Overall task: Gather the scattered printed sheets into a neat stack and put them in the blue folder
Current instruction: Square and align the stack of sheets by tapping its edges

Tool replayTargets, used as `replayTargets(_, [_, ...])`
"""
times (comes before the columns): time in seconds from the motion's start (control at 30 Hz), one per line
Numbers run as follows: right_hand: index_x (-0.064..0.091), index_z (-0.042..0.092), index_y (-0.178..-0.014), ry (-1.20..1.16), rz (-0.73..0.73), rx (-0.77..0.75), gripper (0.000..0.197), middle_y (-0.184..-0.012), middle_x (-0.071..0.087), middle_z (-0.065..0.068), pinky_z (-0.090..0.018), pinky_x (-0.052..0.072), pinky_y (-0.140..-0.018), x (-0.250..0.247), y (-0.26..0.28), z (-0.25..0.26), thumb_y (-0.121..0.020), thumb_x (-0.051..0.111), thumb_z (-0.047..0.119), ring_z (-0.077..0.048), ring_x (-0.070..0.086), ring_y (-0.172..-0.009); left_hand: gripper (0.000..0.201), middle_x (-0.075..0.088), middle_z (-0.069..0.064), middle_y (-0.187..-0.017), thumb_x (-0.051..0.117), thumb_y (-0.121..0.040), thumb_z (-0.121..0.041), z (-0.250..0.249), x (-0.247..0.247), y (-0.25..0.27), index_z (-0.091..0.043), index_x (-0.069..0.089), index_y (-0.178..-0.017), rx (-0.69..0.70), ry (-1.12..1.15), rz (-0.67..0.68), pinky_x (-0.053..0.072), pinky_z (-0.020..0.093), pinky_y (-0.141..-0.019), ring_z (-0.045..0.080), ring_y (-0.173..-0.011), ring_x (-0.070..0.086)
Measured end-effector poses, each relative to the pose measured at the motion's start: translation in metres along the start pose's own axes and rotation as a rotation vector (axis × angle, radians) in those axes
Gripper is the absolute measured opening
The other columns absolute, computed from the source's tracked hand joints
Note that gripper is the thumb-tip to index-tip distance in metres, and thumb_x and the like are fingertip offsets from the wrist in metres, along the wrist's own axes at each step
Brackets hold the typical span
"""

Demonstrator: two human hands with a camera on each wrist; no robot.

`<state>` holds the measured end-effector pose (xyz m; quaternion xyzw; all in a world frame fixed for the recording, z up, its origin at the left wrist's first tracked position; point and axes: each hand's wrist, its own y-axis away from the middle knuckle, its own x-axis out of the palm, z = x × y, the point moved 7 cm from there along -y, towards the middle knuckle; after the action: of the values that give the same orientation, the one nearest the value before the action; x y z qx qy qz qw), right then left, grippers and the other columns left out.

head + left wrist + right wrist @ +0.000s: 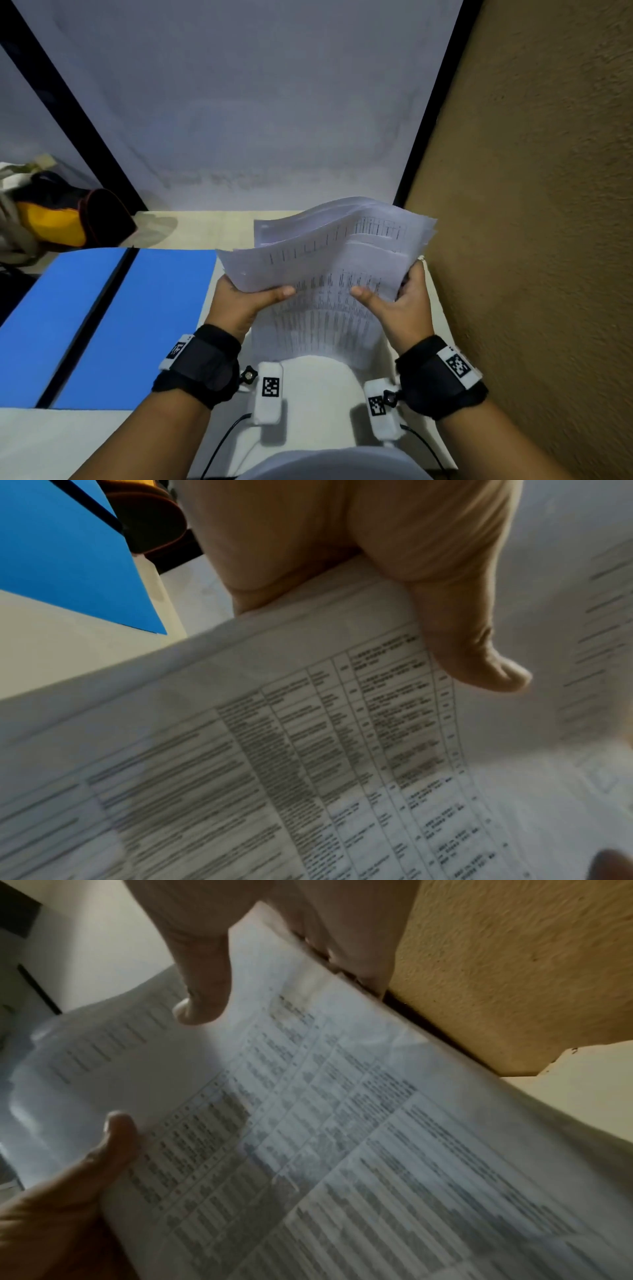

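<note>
A loose bundle of printed sheets (329, 260) with tables of text is held up above the white table (51, 442), its far end bowing away from me. My left hand (239, 301) grips its left edge with the thumb on top. My right hand (400, 298) grips its right edge, thumb lying across the print. The wrist views show the sheets (308, 750) (325, 1123) close up under each thumb, the left hand (445, 615) and the right hand (202, 988). The blue folder (113, 318) lies open and flat on the table to the left of the hands, also seen as the folder (68, 555).
A tan textured wall (534, 205) stands close on the right. A grey wall panel (239, 102) with black frames rises behind the table. A black and yellow bag (65, 216) sits at the far left.
</note>
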<state>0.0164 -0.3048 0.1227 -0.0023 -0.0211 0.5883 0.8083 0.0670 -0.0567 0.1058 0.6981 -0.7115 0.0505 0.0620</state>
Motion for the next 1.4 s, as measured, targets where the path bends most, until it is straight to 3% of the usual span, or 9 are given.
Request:
replayTargets(0.13, [0.051, 0.021, -0.113, 0.007, 0.015, 0.028, 0.063, -0.105, 0.065, 0.007, -0.019, 0.056, -0.076, -0.008, -0.002, -0.008, -0.063, 0.081, -0.002, -0.002, 0.064, -0.097, 0.072, 0.075, -0.005, -0.093, 0.092, -0.031, -0.028, 0.002, -0.007, -0.001, -0.022, 0.067, -0.098, -0.017, 0.008, 0.012, 0.055, 0.019, -0.07, 0.01, -0.09, 0.069])
replayTargets(0.27, [0.066, 0.005, -0.094, -0.034, -0.01, 0.125, 0.035, -0.084, 0.073, -0.001, -0.022, 0.057, -0.066, -0.004, -0.005, -0.023, -0.065, 0.076, -0.012, -0.02, 0.069, -0.085, 0.047, 0.073, 0.0, -0.093, 0.088, -0.052, 0.001, 0.011, 0.003, 0.002, -0.017, 0.069, -0.092, -0.061, -0.054, -0.031, 0.059, 0.028, -0.078, 0.018, -0.092, 0.068])
replayTargets(0.47, [0.067, 0.002, -0.093, 0.008, -0.093, -0.016, 0.025, -0.092, 0.071, -0.008, -0.043, 0.056, -0.082, -0.004, -0.007, -0.003, -0.071, 0.077, -0.002, -0.022, 0.067, -0.091, 0.031, 0.074, -0.013, -0.076, 0.079, -0.066, 0.005, -0.008, 0.003, 0.001, -0.019, 0.068, -0.084, 0.044, 0.004, -0.178, 0.055, 0.016, -0.065, 0.001, -0.075, 0.068])
replayTargets(0.63, [0.028, 0.033, -0.138, -0.014, -0.131, -0.118, 0.072, -0.13, 0.052, -0.001, -0.043, 0.05, -0.096, -0.007, -0.001, 0.012, -0.084, 0.066, 0.005, -0.013, 0.055, -0.117, 0.04, 0.073, 0.0, -0.095, 0.083, -0.061, -0.003, -0.007, -0.002, -0.003, -0.014, 0.068, -0.097, 0.031, -0.039, -0.168, 0.057, 0.022, -0.072, 0.011, -0.086, 0.07])
replayTargets(0.73, [0.005, 0.06, -0.137, 0.11, -0.195, -0.383, 0.099, -0.143, 0.031, -0.008, -0.051, 0.046, -0.099, -0.01, 0.006, 0.039, -0.084, 0.064, 0.001, -0.023, 0.044, -0.129, 0.049, 0.072, 0.003, -0.098, 0.083, -0.061, -0.002, -0.005, 0.0, -0.004, -0.008, 0.066, -0.106, 0.032, -0.043, -0.143, 0.056, 0.019, -0.071, 0.011, -0.087, 0.07])
replayTargets(0.87, [0.011, 0.058, -0.14, 0.458, -0.225, -0.727, 0.104, -0.135, 0.022, -0.001, -0.03, 0.039, -0.107, -0.001, 0.016, 0.069, -0.075, 0.075, 0.007, -0.026, 0.034, -0.131, 0.062, 0.073, 0.005, -0.1, 0.09, -0.051, -0.01, 0.001, 0.0, -0.003, -0.01, 0.065, -0.108, 0.027, -0.04, -0.099, 0.055, 0.019, -0.073, 0.015, -0.093, 0.069])
replayTargets(1.03, [0.039, 0.033, -0.133, 0.631, -0.213, -0.657, 0.082, -0.127, 0.017, 0.006, 0.003, 0.027, -0.097, -0.002, 0.009, 0.066, -0.066, 0.083, 0.015, 0.003, 0.029, -0.118, 0.067, 0.074, 0.003, -0.099, 0.092, -0.044, -0.018, 0.007, -0.002, -0.001, -0.014, 0.066, -0.106, 0.004, -0.015, -0.066, 0.055, 0.02, -0.074, 0.015, -0.094, 0.069])
replayTargets(1.13, [0.041, 0.029, -0.124, 0.586, -0.222, -0.614, 0.074, -0.121, 0.018, 0.016, 0.001, 0.031, -0.093, -0.007, 0.007, 0.061, -0.066, 0.082, 0.011, 0.016, 0.024, -0.119, 0.061, 0.075, -0.004, -0.092, 0.091, -0.046, -0.01, 0.005, -0.002, -0.002, -0.016, 0.066, -0.101, 0.012, -0.012, -0.051, 0.055, 0.018, -0.071, 0.009, -0.089, 0.069])
replayTargets(1.4, [0.046, 0.028, -0.118, 0.505, -0.227, -0.631, 0.068, -0.132, 0.024, -0.001, -0.021, 0.04, -0.099, -0.006, 0.013, 0.058, -0.065, 0.082, 0.006, 0.011, 0.027, -0.124, 0.066, 0.074, -0.004, -0.095, 0.089, -0.041, -0.021, 0.004, -0.002, -0.004, -0.017, 0.067, -0.103, 0.024, 0.008, -0.019, 0.055, 0.02, -0.073, 0.01, -0.092, 0.069])
